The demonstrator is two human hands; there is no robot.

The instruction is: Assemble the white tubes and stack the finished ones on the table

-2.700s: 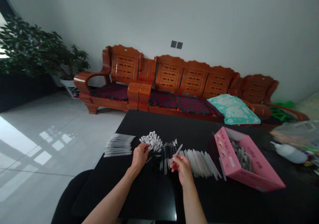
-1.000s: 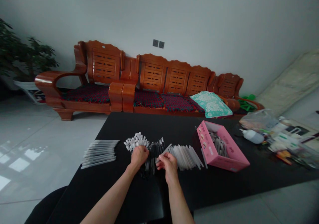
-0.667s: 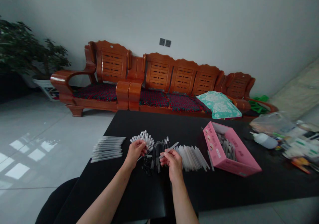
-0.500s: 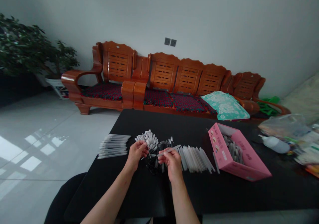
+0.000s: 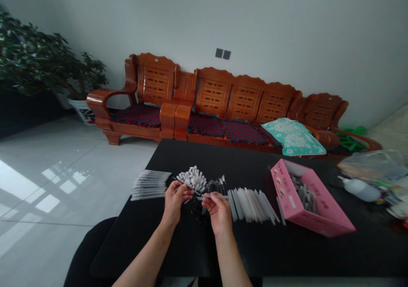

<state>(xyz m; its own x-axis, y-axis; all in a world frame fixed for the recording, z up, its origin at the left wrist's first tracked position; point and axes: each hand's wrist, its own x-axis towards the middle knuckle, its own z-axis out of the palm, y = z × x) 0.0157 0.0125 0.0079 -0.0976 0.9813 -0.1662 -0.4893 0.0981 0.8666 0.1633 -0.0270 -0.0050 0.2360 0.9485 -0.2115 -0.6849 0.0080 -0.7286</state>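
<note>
My left hand (image 5: 174,200) pinches a thin dark rod (image 5: 195,191), which looks like a pen refill. Its end points toward a pale pen barrel (image 5: 219,197) held between the fingertips of my right hand (image 5: 219,214). Whether rod and barrel touch, I cannot tell. Behind my hands lies a heap of short white pen caps (image 5: 193,177). Dark slim pieces (image 5: 216,186) are bunched just beyond my right fingers, and small black parts (image 5: 198,214) lie below, partly hidden. Translucent barrels (image 5: 251,204) are spread in a row on the right. Whitish pens (image 5: 151,184) lie side by side at the left.
A pink box (image 5: 331,225) holding grey pieces (image 5: 304,195) stands on the black table (image 5: 178,253). Past it are a white bottle (image 5: 361,189) and a clear plastic bag (image 5: 372,163). A wooden sofa (image 5: 140,127) runs behind the table's far edge.
My hands have come level, with the rod's end and the barrel now facing each other. The barrel has turned from slanted to nearly horizontal. The view has shifted slightly left.
</note>
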